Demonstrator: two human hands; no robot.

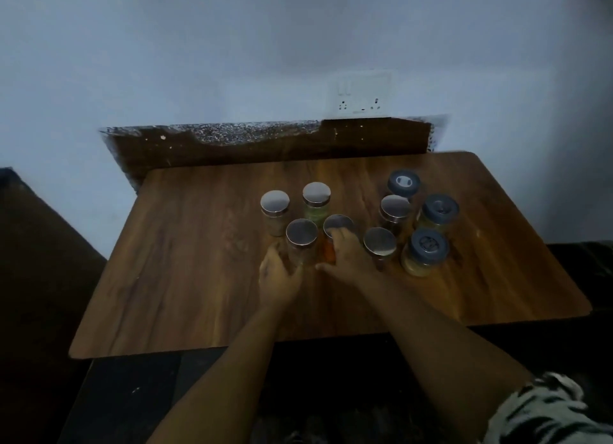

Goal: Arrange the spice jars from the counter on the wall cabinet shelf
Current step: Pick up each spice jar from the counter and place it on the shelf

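Observation:
Several spice jars stand on a wooden counter board [199,277]. My left hand [278,277] wraps around the base of a clear steel-lidded jar [301,236]. Beside it, my right hand [348,257] closes on a jar with orange-red spice [336,226], its fingers covering part of the lid. Behind these stand a pale-filled jar [274,204] and a green-filled jar [316,196]. Two more steel-lidded jars [379,242] [395,209] sit to the right. Three grey-capped jars [429,246] [439,209] [403,183] form the right-hand group. No wall cabinet shelf is in view.
A pale wall with a white switch and socket plate [360,95] rises behind the counter. A speckled stone ledge with a brown backsplash [265,141] runs along the back. Dark surfaces lie at the left [43,261] and below the board's front edge.

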